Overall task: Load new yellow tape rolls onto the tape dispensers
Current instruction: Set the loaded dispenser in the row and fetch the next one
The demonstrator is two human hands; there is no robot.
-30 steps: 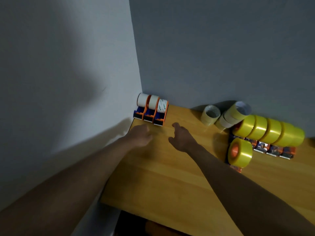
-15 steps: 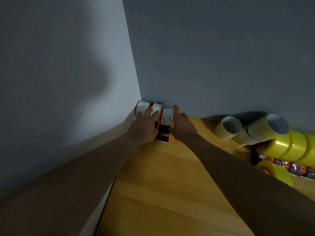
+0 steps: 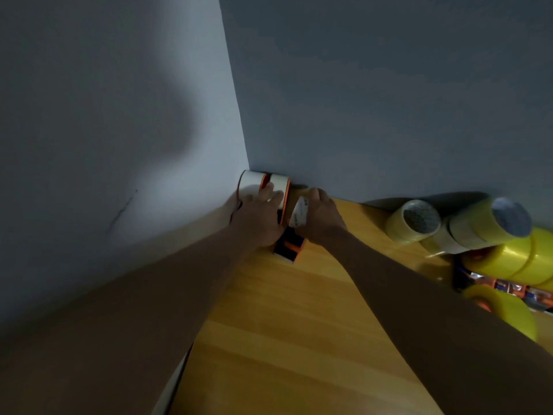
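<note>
Fingers: on my left hand the fingers lie fairly straight over the white empty cores of the dispensers in the corner, pressing on them; on my right hand the fingers curl round the nearest empty core, which tilts out of its dispenser.
Walls: I see two grey walls meeting in a corner straight ahead, with a dark shadow across the left one.
Worktop: a yellow wooden worktop pushed into that corner; both my forearms stretch across it.
Yellow tape rolls: the new yellow tape rolls lie in a row at the right edge of my view, well apart from my hands, against the back wall; one more yellow roll sits nearer to me, partly behind my right forearm.
Pale rolls: two paler, nearly used rolls lean by the wall just left of the yellow row.
Corner dispensers: orange and dark tape dispensers stand side by side in the corner, touching the wall; two white cores are seated there.
Right dispensers: more dispensers lie below the yellow row, blurred, so I cannot tell their number.
</note>
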